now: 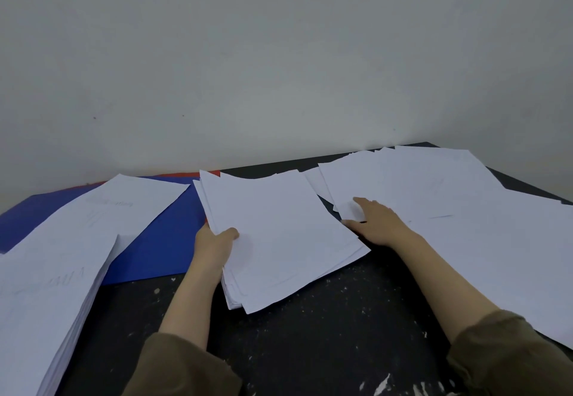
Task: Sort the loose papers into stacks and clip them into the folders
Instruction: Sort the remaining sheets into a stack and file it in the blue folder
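1. Left hand clamped on the left edge of the middle stack, thumb on top, fingers hidden beneath; stack ragged, sheets fanned at the near corner and lying partly on the tabletop, partly over the blue folder.
2. Right hand laid flat on the loose papers spread at the right, fingers straight and together, pressing a sheet corner, gripping nothing.
3. Risk of drawing two or more sheets at once; thin paper clings, and a flat press gives no way to separate the top one.
4. Risk of the spread sliding off the right edge of the tabletop; some sheets seem to overhang there already, and a sideways drag would carry them along.
5. Risk of the middle stack splaying further; held at one edge only, so lower sheets may slip out if lifted before squaring.
6. Risk of creasing a corner under the right palm when pulled across the stack's edge.
7. Risk of mixing piles; tall stack at near left and a single sheet on the folder lie close by; red folder barely visible behind, easily forgotten.
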